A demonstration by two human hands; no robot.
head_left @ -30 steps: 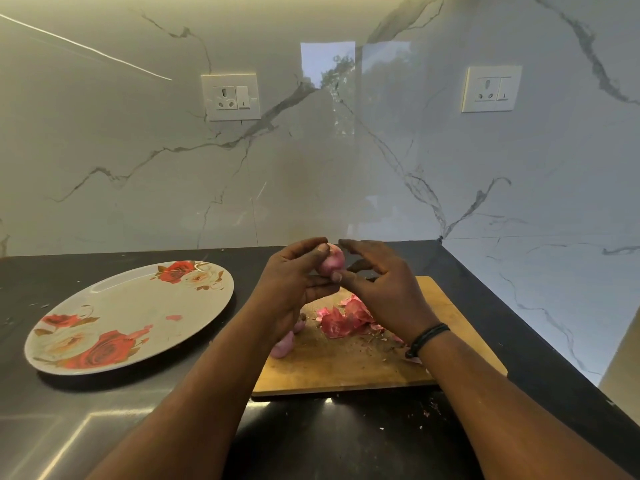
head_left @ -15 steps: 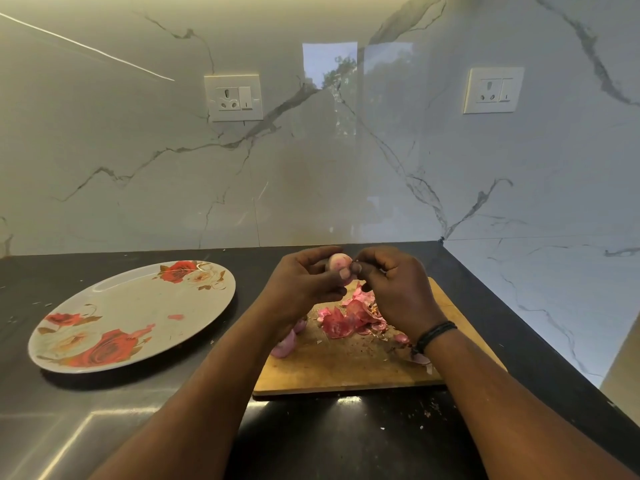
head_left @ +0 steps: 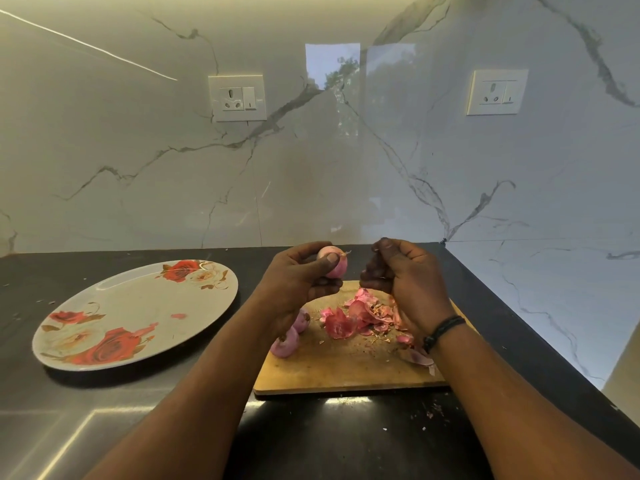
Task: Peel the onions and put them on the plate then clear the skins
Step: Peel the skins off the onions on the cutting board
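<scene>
Separated since the earlier frame: right hand (head_left: 403, 271), fingers curled, contents unclear, now apart from the onion (head_left: 333, 260) gripped by the left hand (head_left: 300, 277) above the cutting board (head_left: 346, 367).

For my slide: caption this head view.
Left hand holds small pink onion above wooden chopping board; right hand alongside.

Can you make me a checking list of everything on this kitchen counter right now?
Surface: black counter, crumbs of skin on it.
Job's things: one onion held in the left hand; more onions on the wooden board; flowered plate holds no onions.
Clutter: pink skins piled on the board.
Hands: right hand curled, apart from the onion; whether it holds skin is unclear.
Cables: nothing seen.
Surroundings: marble wall, two sockets.
</scene>
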